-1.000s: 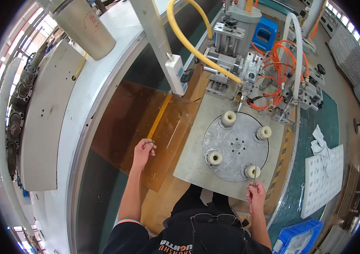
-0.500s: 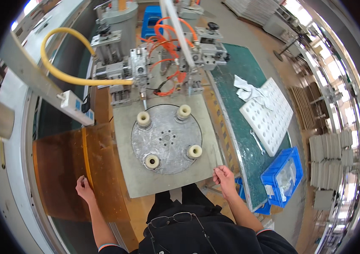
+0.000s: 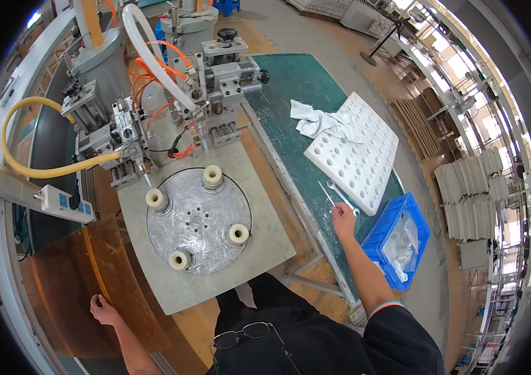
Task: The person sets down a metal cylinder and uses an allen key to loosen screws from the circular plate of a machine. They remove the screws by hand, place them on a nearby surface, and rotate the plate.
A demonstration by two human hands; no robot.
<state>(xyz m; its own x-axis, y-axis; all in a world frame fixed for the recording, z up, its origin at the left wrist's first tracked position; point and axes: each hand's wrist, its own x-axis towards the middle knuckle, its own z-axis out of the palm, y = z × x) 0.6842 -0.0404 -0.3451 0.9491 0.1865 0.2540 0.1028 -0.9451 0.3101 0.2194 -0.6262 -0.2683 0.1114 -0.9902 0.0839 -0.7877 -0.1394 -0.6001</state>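
Note:
My right hand (image 3: 343,221) reaches over the green tabletop at the right, its fingers pinched on a thin pale rod (image 3: 326,192) that points away from me. Just beside the rod lies a metal wrench (image 3: 345,196). Over the amber-brown sheet (image 3: 59,284) at the left is my left hand (image 3: 104,310), fingers curled together; whatever they may hold is too small to name. Between my hands, a round metal turntable (image 3: 206,247) carries several cream-coloured ring-shaped parts, such as the near left one (image 3: 180,260), standing upright on holders.
Behind the turntable stand dispensing nozzles (image 3: 205,140) with orange tubes and a yellow hose (image 3: 46,170). On the green table (image 3: 281,78) lie a white board with holes (image 3: 365,159) and a crumpled white cloth (image 3: 318,119). A blue bin (image 3: 378,234) holds clear plastic. A power strip (image 3: 65,205) is at the left.
My view has swung to the right. My right hand has moved from beside the machine plate's near right corner out over the green table by the wrench. My left hand stays over the brown sheet.

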